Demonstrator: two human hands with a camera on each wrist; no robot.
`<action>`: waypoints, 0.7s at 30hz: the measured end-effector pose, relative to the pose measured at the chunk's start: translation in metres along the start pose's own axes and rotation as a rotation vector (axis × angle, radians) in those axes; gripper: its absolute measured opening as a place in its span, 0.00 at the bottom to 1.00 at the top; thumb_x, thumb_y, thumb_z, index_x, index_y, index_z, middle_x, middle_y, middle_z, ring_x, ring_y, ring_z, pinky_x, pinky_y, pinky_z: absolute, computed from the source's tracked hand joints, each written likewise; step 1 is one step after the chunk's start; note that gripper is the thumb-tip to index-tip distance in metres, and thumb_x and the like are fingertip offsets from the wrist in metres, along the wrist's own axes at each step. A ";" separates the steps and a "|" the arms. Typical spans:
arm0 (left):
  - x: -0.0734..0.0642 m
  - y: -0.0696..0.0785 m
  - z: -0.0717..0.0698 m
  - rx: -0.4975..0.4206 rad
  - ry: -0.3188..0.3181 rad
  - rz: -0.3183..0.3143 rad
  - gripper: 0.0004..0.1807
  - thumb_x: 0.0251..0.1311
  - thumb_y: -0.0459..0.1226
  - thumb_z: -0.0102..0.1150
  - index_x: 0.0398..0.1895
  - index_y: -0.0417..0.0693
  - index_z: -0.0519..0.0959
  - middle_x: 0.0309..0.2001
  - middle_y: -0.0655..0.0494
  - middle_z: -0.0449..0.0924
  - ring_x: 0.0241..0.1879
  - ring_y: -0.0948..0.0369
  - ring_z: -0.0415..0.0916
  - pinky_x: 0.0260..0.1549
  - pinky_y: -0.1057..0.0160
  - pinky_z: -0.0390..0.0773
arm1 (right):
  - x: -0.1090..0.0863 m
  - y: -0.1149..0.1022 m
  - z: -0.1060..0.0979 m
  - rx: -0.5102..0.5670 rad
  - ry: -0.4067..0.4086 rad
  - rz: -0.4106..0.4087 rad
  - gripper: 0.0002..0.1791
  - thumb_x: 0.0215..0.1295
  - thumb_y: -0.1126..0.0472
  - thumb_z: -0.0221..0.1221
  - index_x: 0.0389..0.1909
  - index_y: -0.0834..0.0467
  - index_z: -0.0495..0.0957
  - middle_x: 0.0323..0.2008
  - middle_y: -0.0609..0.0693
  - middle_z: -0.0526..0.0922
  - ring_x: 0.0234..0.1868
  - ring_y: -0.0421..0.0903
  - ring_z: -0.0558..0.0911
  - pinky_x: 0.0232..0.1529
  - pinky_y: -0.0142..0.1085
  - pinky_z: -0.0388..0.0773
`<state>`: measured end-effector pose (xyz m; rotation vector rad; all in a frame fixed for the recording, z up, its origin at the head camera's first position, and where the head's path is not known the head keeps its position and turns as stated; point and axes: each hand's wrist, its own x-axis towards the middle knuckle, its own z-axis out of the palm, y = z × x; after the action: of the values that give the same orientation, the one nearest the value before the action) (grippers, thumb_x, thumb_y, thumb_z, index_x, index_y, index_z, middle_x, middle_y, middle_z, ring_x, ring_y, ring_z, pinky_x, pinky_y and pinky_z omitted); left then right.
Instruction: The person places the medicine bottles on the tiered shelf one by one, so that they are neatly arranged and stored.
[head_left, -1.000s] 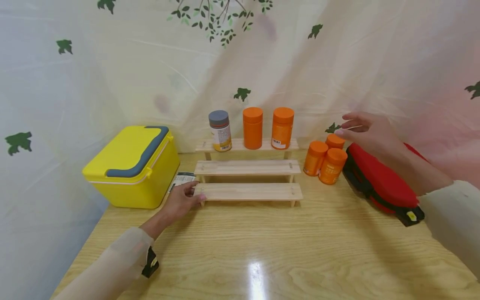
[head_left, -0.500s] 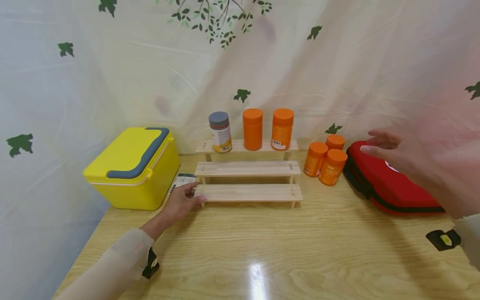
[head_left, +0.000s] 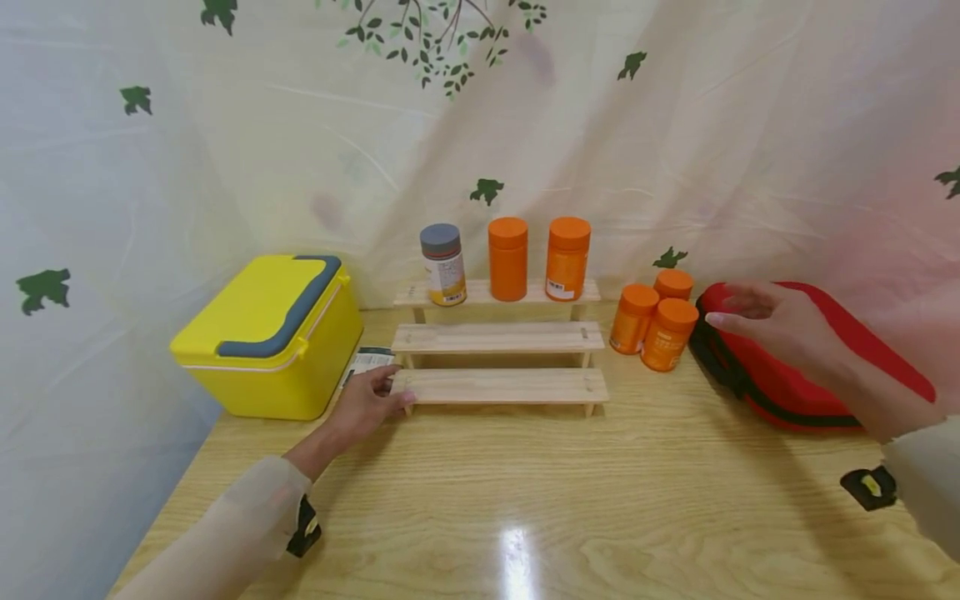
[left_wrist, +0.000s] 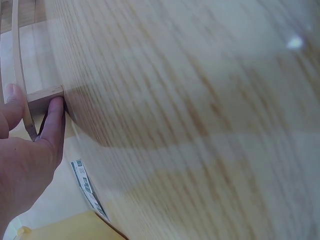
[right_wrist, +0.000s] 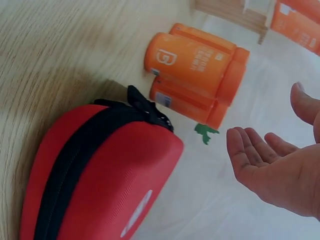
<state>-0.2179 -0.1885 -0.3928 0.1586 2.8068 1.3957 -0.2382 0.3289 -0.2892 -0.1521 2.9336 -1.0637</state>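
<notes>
Three lidded jars stand upright on the top tier of the wooden rack (head_left: 498,385): one grey-capped jar (head_left: 446,271) and two orange jars (head_left: 508,262). Whatever they contain is hidden. At the rack's left end, the left hand (head_left: 363,404) grips the bottom tier, thumb over the front edge; the left wrist view cuts off part of this hand. Left of the rack sits a yellow box (head_left: 258,387), lid shut, contents out of sight. Between box and rack lies a printed card (head_left: 367,360), partly covered, its lettering too small to read. Right of the rack, three orange bottles (head_left: 670,337) huddle on the table (head_left: 450,500), caps on, the rear one half hidden. Further right is a red case (right_wrist: 125,170); the right forearm covers some of it in the head view. Above it, the right hand (head_left: 783,325) holds nothing, fingers loosely extended.
</notes>
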 end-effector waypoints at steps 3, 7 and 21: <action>0.000 0.000 0.000 -0.013 -0.004 -0.011 0.29 0.59 0.35 0.64 0.62 0.32 0.70 0.38 0.44 0.78 0.35 0.56 0.70 0.32 0.67 0.71 | 0.007 0.002 0.005 0.002 -0.002 -0.006 0.46 0.65 0.40 0.57 0.71 0.67 0.54 0.62 0.71 0.66 0.59 0.68 0.67 0.51 0.55 0.73; -0.001 0.000 0.000 -0.011 -0.005 -0.017 0.28 0.59 0.35 0.64 0.62 0.32 0.70 0.38 0.44 0.79 0.35 0.56 0.71 0.32 0.66 0.72 | 0.017 0.004 0.013 0.014 -0.010 -0.003 0.46 0.66 0.41 0.57 0.71 0.68 0.54 0.62 0.72 0.66 0.60 0.69 0.67 0.53 0.61 0.70; 0.000 0.001 0.000 -0.017 -0.018 -0.008 0.30 0.60 0.36 0.64 0.63 0.31 0.69 0.39 0.44 0.80 0.35 0.57 0.72 0.33 0.65 0.73 | 0.037 0.012 0.040 0.063 0.020 -0.053 0.42 0.63 0.44 0.61 0.68 0.67 0.60 0.58 0.70 0.71 0.54 0.63 0.73 0.42 0.28 0.73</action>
<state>-0.2176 -0.1883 -0.3920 0.1581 2.7772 1.4089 -0.2742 0.3091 -0.3275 -0.2199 2.9249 -1.1695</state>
